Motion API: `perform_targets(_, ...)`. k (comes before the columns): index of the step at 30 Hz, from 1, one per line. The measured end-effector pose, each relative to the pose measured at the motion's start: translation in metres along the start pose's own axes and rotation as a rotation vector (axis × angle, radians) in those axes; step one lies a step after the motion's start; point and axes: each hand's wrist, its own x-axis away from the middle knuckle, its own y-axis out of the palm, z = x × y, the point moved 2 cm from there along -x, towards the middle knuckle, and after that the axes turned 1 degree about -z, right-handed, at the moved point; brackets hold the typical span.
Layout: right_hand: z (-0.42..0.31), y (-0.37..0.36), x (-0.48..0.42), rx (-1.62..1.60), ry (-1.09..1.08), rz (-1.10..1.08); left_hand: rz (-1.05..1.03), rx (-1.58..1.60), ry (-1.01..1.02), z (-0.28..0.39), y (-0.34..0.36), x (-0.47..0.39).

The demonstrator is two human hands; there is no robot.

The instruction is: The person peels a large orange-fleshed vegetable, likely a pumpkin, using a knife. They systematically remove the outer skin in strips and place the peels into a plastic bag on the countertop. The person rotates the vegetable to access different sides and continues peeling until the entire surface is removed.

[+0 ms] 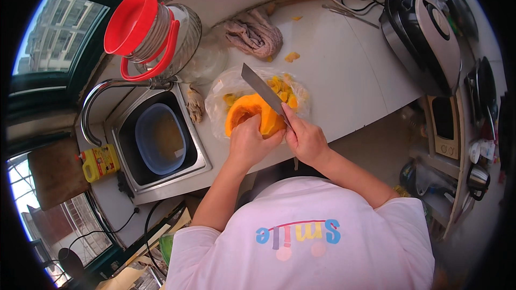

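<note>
My left hand [254, 143] grips the near rim of a hollowed piece of orange pumpkin [252, 106], its thumb and fingers at the scooped cavity. In my right hand [308, 137] is a kitchen knife [262, 88] with a broad flat blade, its tip pointing away from me to the upper left. The blade lies over the right side of the pumpkin; whether its edge touches the flesh I cannot tell. Beneath the pumpkin spreads a clear plastic bag [217, 106]. Cut peel pieces [284, 88] are heaped on the bag, beyond and right of the blade.
At left is a sink [205, 161] holding a blue basin [141, 141] of cloudy water, under a curved faucet [90, 104]. Behind it stands a big glass jar [187, 28] with a red lid [131, 22]. A crumpled towel [256, 34] and a rice cooker [423, 40] occupy the counter's back and right.
</note>
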Motion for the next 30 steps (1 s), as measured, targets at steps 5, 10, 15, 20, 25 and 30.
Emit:
perform_targets(5, -0.014, -0.006, 0.002, 0.028, -0.150, -0.060, -0.012, 0.540, -0.014, -0.017, -0.004, 0.017)
perform_targets(10, -0.035, -0.007, 0.005, 0.136, -0.251, -0.075, 0.041, 0.408, 0.015, -0.028, -0.007, 0.028)
perform_targets(15, -0.049, -0.016, 0.011, 0.205, -0.359, -0.128, 0.058, 0.639, 0.219, -0.052, 0.009, 0.048)
perform_targets(20, -0.061, -0.019, 0.014, 0.225, -0.377, -0.192, -0.091, 1.394, -0.048, -0.056, 0.017, 0.049)
perform_targets(25, -0.066, -0.021, 0.014, 0.303, -0.408, -0.240, 0.020, 1.063, -0.028, -0.041, 0.013, 0.048)
perform_targets(30, -0.071, -0.019, 0.015, 0.345, -0.416, -0.254, 0.028, 1.189, -0.044, -0.036, 0.012, 0.049)
